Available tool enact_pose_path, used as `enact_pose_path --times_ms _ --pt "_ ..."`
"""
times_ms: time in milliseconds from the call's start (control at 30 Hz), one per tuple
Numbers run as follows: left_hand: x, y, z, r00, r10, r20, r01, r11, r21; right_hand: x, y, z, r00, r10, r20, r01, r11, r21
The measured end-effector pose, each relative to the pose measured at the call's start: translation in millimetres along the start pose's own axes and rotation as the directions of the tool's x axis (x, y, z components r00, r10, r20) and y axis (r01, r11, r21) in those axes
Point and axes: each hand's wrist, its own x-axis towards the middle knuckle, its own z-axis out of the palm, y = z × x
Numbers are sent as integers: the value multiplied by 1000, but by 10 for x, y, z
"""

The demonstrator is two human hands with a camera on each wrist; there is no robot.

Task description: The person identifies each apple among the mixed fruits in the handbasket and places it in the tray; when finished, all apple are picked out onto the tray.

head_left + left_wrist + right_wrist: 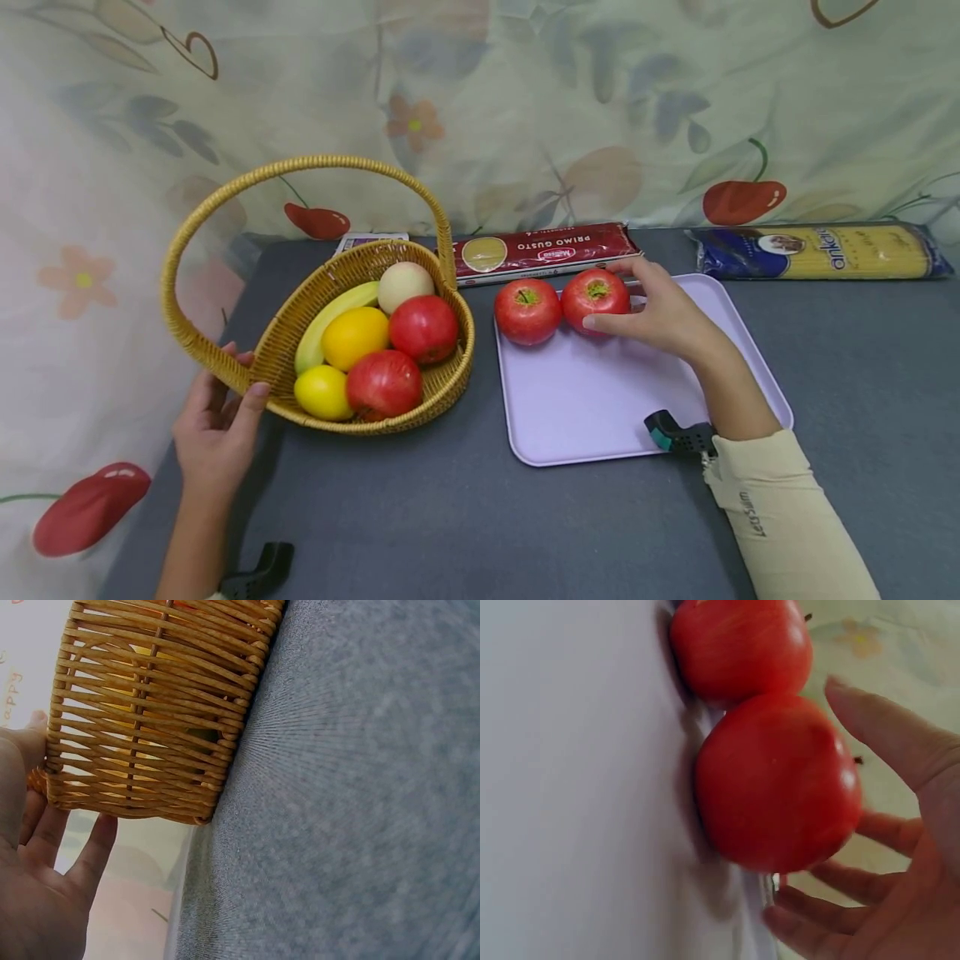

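A wicker basket point(300, 329) with a tall handle stands at the left, holding a banana point(330, 325), an orange-yellow fruit point(355, 337), a lemon point(322, 392), a pale round fruit point(406, 287) and two red apples. My left hand point(217, 425) grips its left end by the handle's foot, thumb on the near side; the left wrist view shows fingers against the woven wall point(150, 727). Two more red apples sit side by side at the back of a lilac tray point(585, 408). Around the right-hand apple point(776, 784), my right hand point(663, 312) spreads its fingers, the thumb apart from the skin.
Behind the tray lies a red pasta packet point(543, 250), and a blue-and-yellow spaghetti packet point(825, 252) lies at the back right. A small printed packet point(371, 239) shows behind the basket. A flowered curtain point(525, 108) hangs along the back of the grey table point(420, 517).
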Motion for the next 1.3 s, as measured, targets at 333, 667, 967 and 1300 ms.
enact_pose_path --times_ms 333,667,967,1300 --pt "25 7 16 1000 21 -4 -21 1000 -1 -119 -466 170 853 -504 -134 493 863 -107" --pt "18 5 20 999 37 -14 -37 999 -6 -48 -1076 764 572 -803 171 815 579 -5" --pt "8 3 25 1000 6 6 -6 1000 -6 135 -1492 1233 458 -701 547 881 439 -174" --pt "4 0 28 999 36 -23 -36 999 -36 186 -1874 1508 458 -415 786 888 256 -383"
